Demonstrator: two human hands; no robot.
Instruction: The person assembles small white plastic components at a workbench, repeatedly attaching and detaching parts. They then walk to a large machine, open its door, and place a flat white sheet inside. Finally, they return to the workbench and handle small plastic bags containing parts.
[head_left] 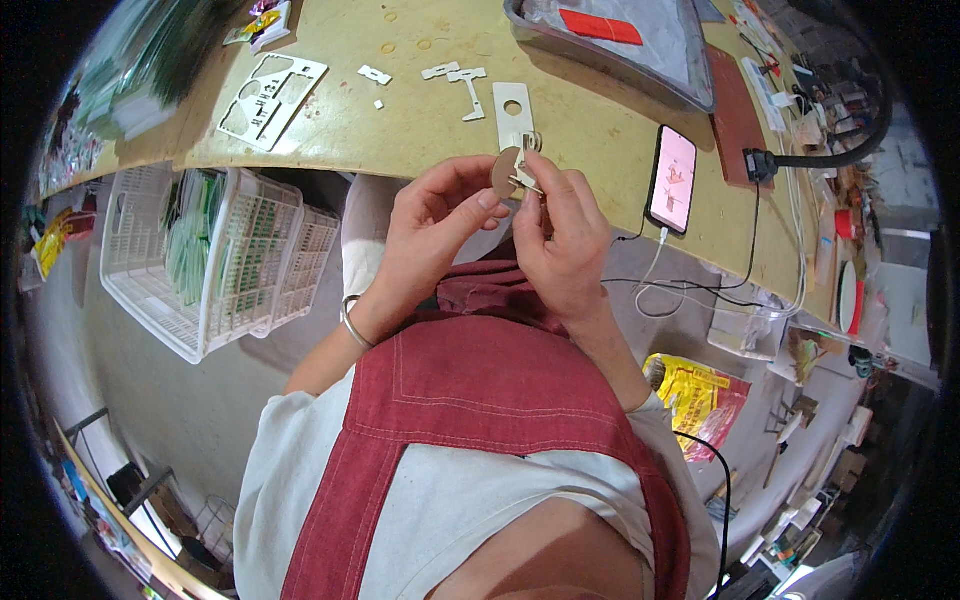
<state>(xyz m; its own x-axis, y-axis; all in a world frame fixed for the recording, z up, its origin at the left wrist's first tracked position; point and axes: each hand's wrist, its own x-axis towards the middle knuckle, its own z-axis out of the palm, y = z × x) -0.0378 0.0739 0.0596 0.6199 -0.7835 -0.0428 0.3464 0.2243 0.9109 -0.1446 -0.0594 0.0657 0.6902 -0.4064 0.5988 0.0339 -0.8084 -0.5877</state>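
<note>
One brown disc (pixel 506 172) in fingers (pixel 487 199), yellow tabletop (pixel 415 125) beyond, grey floor (pixel 205 405) below

Before you, a pale yellow table (pixel 345 130) runs left to right; below its near edge, on your left, are white plastic crates (pixel 240 260). Grey floor (pixel 220 400) shows beneath, and clutter (pixel 868 185) lines your right.

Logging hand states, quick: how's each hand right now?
Left hand: half-curled, fingertips at the brown disc; grip unclear.
Right hand: closed, pinching a small pale piece.
</note>
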